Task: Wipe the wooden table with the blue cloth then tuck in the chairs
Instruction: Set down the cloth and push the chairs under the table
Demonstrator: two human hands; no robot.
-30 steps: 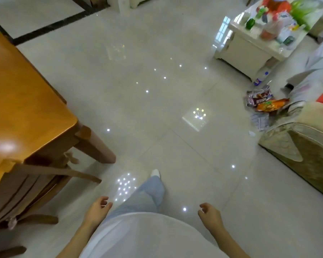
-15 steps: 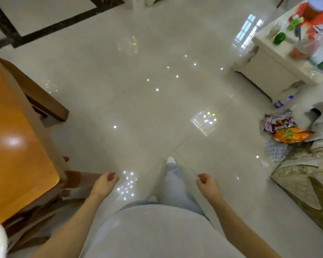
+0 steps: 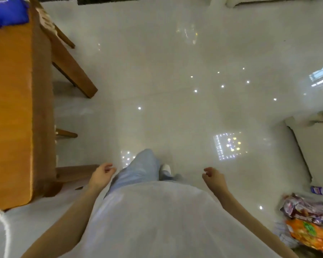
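Note:
The wooden table (image 3: 13, 108) fills the left side of the view, its long edge running toward the top. The blue cloth (image 3: 6, 13) lies bunched on the table's far end at the top left. A wooden chair (image 3: 71, 71) stands at that far end, its leg slanting out over the floor. More chair parts (image 3: 75, 173) show under the near table edge. My left hand (image 3: 101, 175) hangs beside the table with fingers loosely curled and nothing in it. My right hand (image 3: 213, 178) hangs on the other side, also loosely curled and without anything in it.
Glossy white floor tiles (image 3: 175, 90) spread ahead of my legs. Snack packets (image 3: 306, 224) and a small bottle (image 3: 319, 190) lie on the floor at the lower right. A pale cabinet (image 3: 317, 155) stands at the right edge.
I have walked forward along the table and the view has swung left; the blue cloth and the far chair have come into sight. Both hands stay hanging without anything in them.

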